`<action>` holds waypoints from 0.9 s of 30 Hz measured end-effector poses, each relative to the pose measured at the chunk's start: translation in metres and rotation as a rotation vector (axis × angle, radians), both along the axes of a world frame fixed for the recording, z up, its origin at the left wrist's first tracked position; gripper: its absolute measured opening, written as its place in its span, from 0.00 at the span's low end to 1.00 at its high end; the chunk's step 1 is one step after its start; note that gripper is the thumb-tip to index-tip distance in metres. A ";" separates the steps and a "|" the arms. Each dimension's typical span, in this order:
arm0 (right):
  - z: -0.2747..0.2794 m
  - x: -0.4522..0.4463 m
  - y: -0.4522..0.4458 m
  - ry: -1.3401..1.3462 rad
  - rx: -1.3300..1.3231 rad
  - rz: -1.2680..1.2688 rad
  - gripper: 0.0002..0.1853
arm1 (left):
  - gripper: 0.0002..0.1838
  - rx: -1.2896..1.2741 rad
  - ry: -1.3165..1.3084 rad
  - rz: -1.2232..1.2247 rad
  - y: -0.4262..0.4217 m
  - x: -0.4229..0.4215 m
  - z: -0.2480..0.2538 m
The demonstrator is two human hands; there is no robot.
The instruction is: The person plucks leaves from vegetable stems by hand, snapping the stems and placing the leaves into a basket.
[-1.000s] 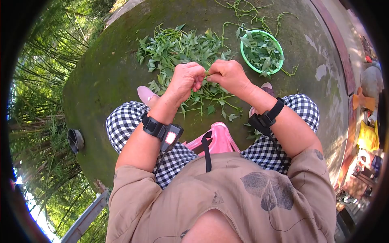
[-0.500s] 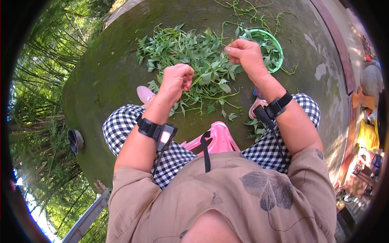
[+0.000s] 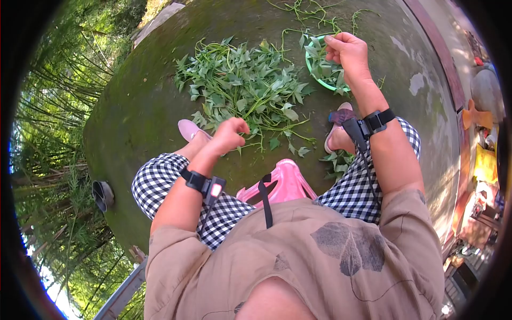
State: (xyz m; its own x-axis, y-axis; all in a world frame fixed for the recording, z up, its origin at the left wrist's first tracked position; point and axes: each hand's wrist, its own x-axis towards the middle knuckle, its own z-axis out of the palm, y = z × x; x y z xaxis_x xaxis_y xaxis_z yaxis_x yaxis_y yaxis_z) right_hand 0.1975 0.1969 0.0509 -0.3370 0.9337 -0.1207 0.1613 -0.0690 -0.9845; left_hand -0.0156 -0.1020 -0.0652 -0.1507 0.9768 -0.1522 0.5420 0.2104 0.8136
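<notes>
My left hand (image 3: 230, 136) hovers just in front of the near edge of a heap of leafy green stems (image 3: 245, 80). Its fingers are curled and slightly blurred; anything inside them is hidden. Over the right rim of a green round basket (image 3: 313, 73) is my right hand (image 3: 348, 52), its thumb and fingertips pinched together. What lies in that pinch is too small to make out. Picked green leaves (image 3: 325, 68) fill the basket, which stands to the right of the heap.
Bare, long green stems (image 3: 320, 13) lie beyond the basket. A pink plastic stool (image 3: 288, 176) is between my knees. Loose leaves (image 3: 338, 162) lie by my right foot. Bamboo (image 3: 53, 160) grows on the left, and a dark pot (image 3: 102, 196) lies at the ground's edge.
My right hand has moved away and to the right, from the heap's edge to over the basket's rim. My left hand has drawn back towards my body, off the heap.
</notes>
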 end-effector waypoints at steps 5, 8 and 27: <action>0.000 -0.006 0.003 -0.051 -0.043 0.098 0.07 | 0.13 -0.455 0.140 -0.587 -0.003 0.079 0.002; 0.002 -0.017 -0.007 -0.065 -0.084 0.178 0.06 | 0.14 -0.627 0.227 -0.652 0.008 0.096 0.047; 0.016 -0.046 -0.044 -0.060 -0.349 0.596 0.06 | 0.15 0.040 -0.314 0.291 0.088 0.015 0.093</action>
